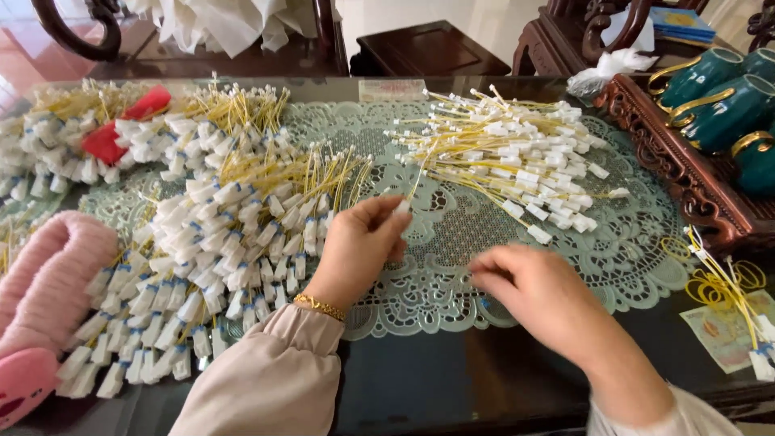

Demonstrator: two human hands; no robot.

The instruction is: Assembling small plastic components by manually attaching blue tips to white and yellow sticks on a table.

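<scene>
- Plainly, the left hand [355,246] had its grip pinched shut on one short yellow cable [413,187] near its white plug end, held just above the lace mat [452,234] in the middle of the surface [452,379].
- The right hand [537,292] lay low over the mat with fingers curled under; whether its grip held anything could not be told.
- The cable looked very light and thin, limp along its yellow length and stiff only at the small white plastic plug; the plug seemed the sound place to take hold, since the wire would likely bend or kink if squeezed.
- A loose pile of like cables [517,157] lay on the mat beyond the hands, near the left hand's piece.
- A larger sorted heap [218,242] spread to the left, plugs fanned toward the person, with further bundles [73,137] behind it round a red piece [121,129].
- A pale rectangular label [391,90] lay flat at the far edge of the surface.
- A greenish printed slip [722,335] sat at the right under a few yellow cable coils [722,282].
- Teal cups [718,101] stood on a carved wooden tray [670,161].
</scene>
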